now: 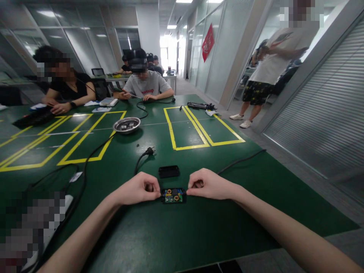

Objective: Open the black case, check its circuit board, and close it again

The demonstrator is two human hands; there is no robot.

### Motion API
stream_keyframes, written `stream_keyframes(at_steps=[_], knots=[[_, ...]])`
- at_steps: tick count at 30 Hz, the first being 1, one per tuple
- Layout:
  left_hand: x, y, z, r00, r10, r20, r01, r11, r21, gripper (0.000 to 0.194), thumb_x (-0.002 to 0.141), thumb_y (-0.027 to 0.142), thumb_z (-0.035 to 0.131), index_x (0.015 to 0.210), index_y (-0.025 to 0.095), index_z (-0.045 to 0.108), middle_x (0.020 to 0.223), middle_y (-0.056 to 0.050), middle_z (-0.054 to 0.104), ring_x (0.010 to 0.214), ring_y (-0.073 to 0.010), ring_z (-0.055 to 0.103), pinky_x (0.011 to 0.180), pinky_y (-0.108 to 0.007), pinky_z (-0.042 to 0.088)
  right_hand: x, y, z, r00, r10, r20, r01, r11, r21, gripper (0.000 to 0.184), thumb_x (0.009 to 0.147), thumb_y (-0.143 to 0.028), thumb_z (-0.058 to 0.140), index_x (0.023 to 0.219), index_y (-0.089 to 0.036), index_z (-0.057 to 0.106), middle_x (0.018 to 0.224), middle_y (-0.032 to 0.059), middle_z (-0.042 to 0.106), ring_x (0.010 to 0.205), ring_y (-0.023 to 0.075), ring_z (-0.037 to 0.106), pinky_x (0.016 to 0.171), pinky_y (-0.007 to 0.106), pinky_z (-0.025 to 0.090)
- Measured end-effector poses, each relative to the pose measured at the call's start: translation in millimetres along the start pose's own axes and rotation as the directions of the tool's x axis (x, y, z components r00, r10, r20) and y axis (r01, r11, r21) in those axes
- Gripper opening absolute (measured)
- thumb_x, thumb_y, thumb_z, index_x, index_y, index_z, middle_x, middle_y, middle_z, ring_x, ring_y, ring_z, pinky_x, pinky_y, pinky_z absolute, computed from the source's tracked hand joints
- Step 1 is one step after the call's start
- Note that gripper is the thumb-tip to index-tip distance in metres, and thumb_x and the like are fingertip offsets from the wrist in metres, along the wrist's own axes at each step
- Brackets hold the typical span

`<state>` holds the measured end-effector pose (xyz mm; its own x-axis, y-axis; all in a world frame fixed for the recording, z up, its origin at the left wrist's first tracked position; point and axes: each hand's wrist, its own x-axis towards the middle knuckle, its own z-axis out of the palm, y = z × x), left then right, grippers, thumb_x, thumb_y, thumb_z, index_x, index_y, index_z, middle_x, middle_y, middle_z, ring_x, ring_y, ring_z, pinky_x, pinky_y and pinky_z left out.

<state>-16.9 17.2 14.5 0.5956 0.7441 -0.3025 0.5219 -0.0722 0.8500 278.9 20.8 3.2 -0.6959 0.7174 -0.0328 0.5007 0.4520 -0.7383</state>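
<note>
Far left: a co-worker in black (75, 91) sits at the green table (184, 231), beyond yellow tape (191, 147) that presumably marks off work places. A long black cable (84, 167) runs along the left side. Right of it stands a metal bowl (126, 132) with small metal parts inside; its raised rim probably keeps them from rolling. Nearer, a black plug (150, 151) lies prongs to the right, its cord dropping behind the left hand (145, 187). Left thumb and forefinger are closed to a pinch at the left end of a black case (173, 203). The case lies flat on the near middle of the table, directly between the hands, its open side up so the circuit board (172, 195) shows. Just beyond it, apart, sits a black cover (169, 171), seemingly set aside within easy reach. The right hand (201, 184) mirrors the left: thumb and forefinger pinched at the right end. Whether either pair grips the case wall or a cord entering there, cannot tell. Gripping both ends likely steadies the case and leaves the board uncovered. A second cord (241, 162) leads off right from behind the right hand; farther right, a person stands (281, 49).
</note>
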Motion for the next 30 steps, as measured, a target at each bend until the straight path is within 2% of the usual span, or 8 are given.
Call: stream_keyframes(at_steps=[3, 7, 11, 18, 22, 26, 28, 30], knots=[[0.1, -0.3, 0.7, 0.998, 0.057, -0.023, -0.056, 0.998, 0.015, 0.031, 0.078, 0.043, 0.075, 0.069, 0.015, 0.065, 0.062, 0.002, 0.059, 0.059, -0.0106, 0.047, 0.057, -0.022, 0.037, 1.1, 1.1, 3.4, 0.997, -0.076, -0.025, 0.078, 0.992, 0.104, 0.02, 0.087, -0.034, 0.078, 0.081, -0.016, 0.075, 0.086, 0.0035, 0.069, 0.07, 0.0128, 0.061, 0.064, 0.024, 0.047], [0.2, 0.3, -2.8, 0.995, 0.095, -0.013, -0.093, 0.991, 0.098, 0.03, 0.082, 0.04, 0.072, 0.066, 0.017, 0.061, 0.066, 0.002, 0.059, 0.064, -0.0124, 0.05, 0.063, -0.024, 0.04, 2.5, 3.5, 6.8, 0.993, -0.116, -0.028, 0.119, 0.987, 0.112, 0.015, 0.088, -0.03, 0.077, 0.081, -0.016, 0.075, 0.085, 0.0034, 0.069, 0.07, 0.0129, 0.061, 0.065, 0.025, 0.049], [1.3, 1.1, -3.8, 0.981, 0.192, -0.043, -0.177, 0.958, 0.227, 0.029, 0.083, 0.037, 0.071, 0.064, 0.018, 0.061, 0.07, 0.0, 0.063, 0.073, -0.0157, 0.055, 0.074, -0.027, 0.044, 0.4, 0.3, 5.9, 0.979, -0.202, -0.007, 0.201, 0.979, -0.027, 0.015, 0.09, -0.021, 0.071, 0.076, -0.016, 0.071, 0.081, 0.0025, 0.067, 0.066, 0.0113, 0.059, 0.062, 0.024, 0.045], [1.6, 3.0, -3.6, 0.994, 0.104, -0.015, -0.097, 0.962, 0.254, 0.035, 0.083, 0.042, 0.069, 0.062, 0.019, 0.053, 0.064, 0.002, 0.054, 0.07, -0.016, 0.049, 0.067, -0.026, 0.04, -5.5, -7.9, 0.7, 0.95, -0.302, 0.084, 0.312, 0.884, -0.347, 0.014, 0.091, -0.018, 0.063, 0.08, -0.018, 0.072, 0.089, 0.0053, 0.072, 0.072, 0.0142, 0.063, 0.066, 0.026, 0.043], [2.9, -0.6, -1.1, 0.981, 0.192, -0.028, -0.176, 0.944, 0.28, 0.033, 0.084, 0.039, 0.068, 0.062, 0.019, 0.053, 0.067, 0.002, 0.056, 0.072, -0.0163, 0.051, 0.075, -0.028, 0.041, -4.5, -9.2, 3.2, 0.942, -0.325, 0.078, 0.327, 0.845, -0.423, 0.019, 0.093, -0.017, 0.06, 0.078, -0.017, 0.071, 0.086, 0.0057, 0.071, 0.073, 0.0156, 0.063, 0.067, 0.028, 0.044], [7.5, -7.1, 7.1, 0.934, 0.291, -0.208, -0.205, 0.911, 0.357, 0.036, 0.089, 0.037, 0.06, 0.06, 0.02, 0.049, 0.066, 0.0, 0.054, 0.068, -0.0163, 0.052, 0.069, -0.028, 0.041, 0.7, -2.3, 7.9, 0.93, -0.367, 0.017, 0.334, 0.826, -0.455, 0.018, 0.093, -0.02, 0.063, 0.077, -0.018, 0.071, 0.082, 0.0056, 0.071, 0.074, 0.0178, 0.064, 0.07, 0.031, 0.046], [9.3, -8.5, 9.4, 0.867, 0.35, -0.355, -0.171, 0.878, 0.447, 0.036, 0.093, 0.038, 0.057, 0.062, 0.02, 0.052, 0.068, -0.003, 0.058, 0.071, -0.0184, 0.054, 0.072, -0.031, 0.044, 5.4, 4.9, 9.8, 0.924, -0.37, -0.094, 0.294, 0.847, -0.443, 0.019, 0.095, -0.026, 0.064, 0.08, -0.018, 0.073, 0.087, 0.0072, 0.073, 0.078, 0.0195, 0.066, 0.074, 0.033, 0.049], [10.1, -8.7, 9.1, 0.805, 0.429, -0.411, -0.165, 0.826, 0.539, 0.028, 0.093, 0.044, 0.061, 0.081, 0.019, 0.066, 0.087, -0.008, 0.07, 0.088, -0.0239, 0.061, 0.087, -0.037, 0.048, 11.0, 12.9, 11.0, 0.906, -0.354, -0.232, 0.237, 0.878, -0.417, 0.019, 0.097, -0.03, 0.062, 0.097, -0.018, 0.077, 0.102, 0.0109, 0.076, 0.092, 0.0233, 0.07, 0.084, 0.037, 0.053]])
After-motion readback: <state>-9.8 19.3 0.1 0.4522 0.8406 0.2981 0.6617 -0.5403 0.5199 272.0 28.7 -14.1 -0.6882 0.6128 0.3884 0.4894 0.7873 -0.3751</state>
